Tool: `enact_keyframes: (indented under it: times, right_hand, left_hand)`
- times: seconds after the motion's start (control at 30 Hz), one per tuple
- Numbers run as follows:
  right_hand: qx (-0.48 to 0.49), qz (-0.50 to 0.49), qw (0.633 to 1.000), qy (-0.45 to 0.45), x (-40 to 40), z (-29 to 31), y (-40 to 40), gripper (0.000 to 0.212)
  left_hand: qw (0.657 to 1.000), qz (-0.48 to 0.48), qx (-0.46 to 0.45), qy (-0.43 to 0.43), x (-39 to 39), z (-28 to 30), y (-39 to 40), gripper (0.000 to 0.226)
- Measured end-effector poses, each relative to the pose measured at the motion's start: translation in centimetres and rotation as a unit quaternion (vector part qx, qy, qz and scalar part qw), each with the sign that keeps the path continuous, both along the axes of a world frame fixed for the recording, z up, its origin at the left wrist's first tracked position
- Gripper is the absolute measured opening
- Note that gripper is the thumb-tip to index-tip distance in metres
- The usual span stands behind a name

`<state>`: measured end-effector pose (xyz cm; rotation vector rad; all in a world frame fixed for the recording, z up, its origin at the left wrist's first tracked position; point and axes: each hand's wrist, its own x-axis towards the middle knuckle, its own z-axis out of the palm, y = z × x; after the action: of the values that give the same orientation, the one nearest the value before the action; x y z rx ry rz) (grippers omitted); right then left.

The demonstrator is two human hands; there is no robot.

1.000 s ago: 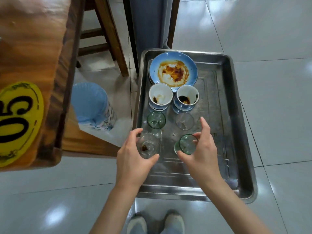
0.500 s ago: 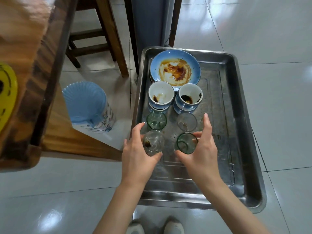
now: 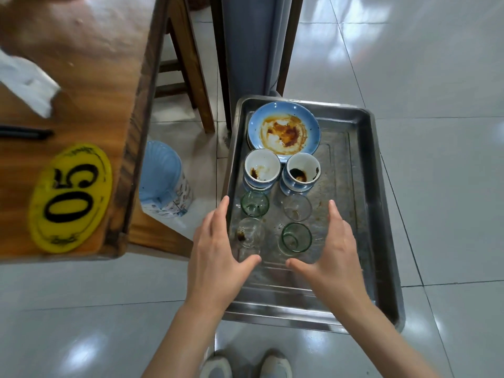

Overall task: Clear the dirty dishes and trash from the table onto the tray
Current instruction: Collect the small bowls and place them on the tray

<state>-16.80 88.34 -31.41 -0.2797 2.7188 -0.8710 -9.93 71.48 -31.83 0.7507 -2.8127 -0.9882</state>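
Note:
A steel tray holds a stained blue plate, two dirty white-and-blue bowls and several small glasses. A clear glass with dark dregs and a green-tinted glass stand in the near row. My left hand is open just left of the clear glass, not touching it. My right hand is open to the right of the green glass, fingers spread. On the wooden table lie a crumpled white tissue and a dark stick.
A yellow oval "05" plaque sits on the table corner. A blue bin stands on the tiled floor between table and tray. Wooden stool legs and a grey post are behind the tray. My shoes show at the bottom.
Both hands have let go of the two near glasses, which now stand on the tray, and have spread apart. The view has swung left, showing more of the table.

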Motion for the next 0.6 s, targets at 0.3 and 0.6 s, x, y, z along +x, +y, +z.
enact_keyframes:
  times: [0.3, 0.6]
  right_hand:
    - [0.041, 0.051, 0.998, -0.020, 0.2, 13.3, 1.4, 0.124]
    - [0.029, 0.130, 0.991, -0.015, 0.3, 27.1, 1.1, 0.123]
  left_hand:
    - [0.995, -0.082, -0.043, -0.032, 0.7, 11.9, -0.3, 0.128]
    - [0.993, -0.098, -0.052, -0.025, 3.1, 25.8, -0.4, 0.129]
